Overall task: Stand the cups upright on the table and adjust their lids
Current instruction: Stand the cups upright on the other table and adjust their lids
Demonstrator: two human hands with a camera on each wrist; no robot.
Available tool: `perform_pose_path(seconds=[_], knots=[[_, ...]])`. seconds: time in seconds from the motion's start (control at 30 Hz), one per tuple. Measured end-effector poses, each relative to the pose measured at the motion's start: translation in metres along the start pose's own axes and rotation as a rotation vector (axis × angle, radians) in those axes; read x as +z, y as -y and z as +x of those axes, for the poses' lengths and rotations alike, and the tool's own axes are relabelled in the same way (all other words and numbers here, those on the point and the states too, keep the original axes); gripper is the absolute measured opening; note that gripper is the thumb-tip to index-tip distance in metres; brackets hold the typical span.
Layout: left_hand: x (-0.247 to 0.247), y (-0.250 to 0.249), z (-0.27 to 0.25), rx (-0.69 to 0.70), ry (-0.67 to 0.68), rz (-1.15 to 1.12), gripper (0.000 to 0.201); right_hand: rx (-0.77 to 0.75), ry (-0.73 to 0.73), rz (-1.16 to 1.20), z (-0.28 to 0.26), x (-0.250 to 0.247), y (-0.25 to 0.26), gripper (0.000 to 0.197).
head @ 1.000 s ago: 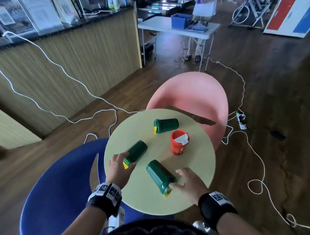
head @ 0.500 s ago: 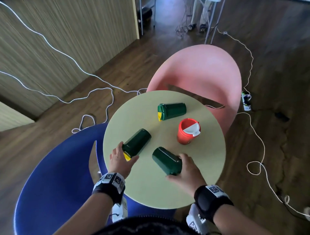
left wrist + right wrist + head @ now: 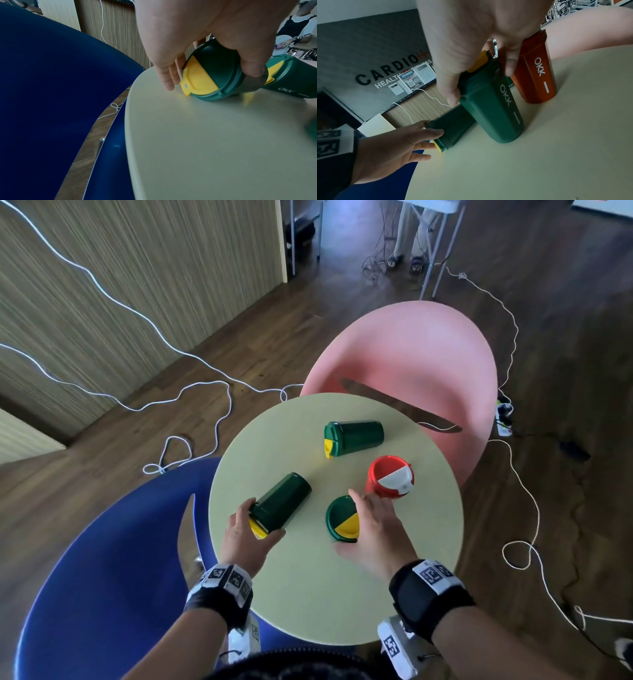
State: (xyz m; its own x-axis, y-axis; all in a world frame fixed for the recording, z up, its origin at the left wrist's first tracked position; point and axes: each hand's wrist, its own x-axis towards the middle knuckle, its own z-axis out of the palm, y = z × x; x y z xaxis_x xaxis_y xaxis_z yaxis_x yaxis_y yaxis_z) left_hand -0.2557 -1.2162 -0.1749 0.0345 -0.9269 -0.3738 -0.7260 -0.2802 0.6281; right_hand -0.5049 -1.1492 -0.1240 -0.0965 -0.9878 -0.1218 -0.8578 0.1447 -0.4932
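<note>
Your right hand (image 3: 371,529) grips the upright green cup (image 3: 340,518) mid-table; your left hand (image 3: 246,537) clasps a lying green cup (image 3: 279,503) near the table's (image 3: 308,594) left edge.

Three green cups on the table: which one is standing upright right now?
The green cup under the right hand, beside the red cup: its green cup lid faces up. The other two green cups lie on their sides.

Both forearms reach forward, left hand (image 3: 247,537) and right hand (image 3: 373,529) fingers curled.
</note>
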Motion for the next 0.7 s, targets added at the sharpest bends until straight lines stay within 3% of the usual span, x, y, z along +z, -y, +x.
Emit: perform_pose_path(seconds=[0.2, 0.4, 0.7], knots=[[-0.008, -0.009, 0.001, 0.023, -0.007, -0.036, 0.086, 0.001, 0.005, -0.012, -0.005, 0.004, -0.006, 0.097], [-0.027, -0.055, 0.015, 0.162, -0.056, -0.08, 0.085, 0.012, 0.018, -0.023, -0.005, 0.002, -0.003, 0.096], [-0.01, -0.132, 0.036, 0.401, 0.109, 0.301, 0.089, -0.012, -0.017, -0.054, -0.007, 0.003, -0.004, 0.097]])
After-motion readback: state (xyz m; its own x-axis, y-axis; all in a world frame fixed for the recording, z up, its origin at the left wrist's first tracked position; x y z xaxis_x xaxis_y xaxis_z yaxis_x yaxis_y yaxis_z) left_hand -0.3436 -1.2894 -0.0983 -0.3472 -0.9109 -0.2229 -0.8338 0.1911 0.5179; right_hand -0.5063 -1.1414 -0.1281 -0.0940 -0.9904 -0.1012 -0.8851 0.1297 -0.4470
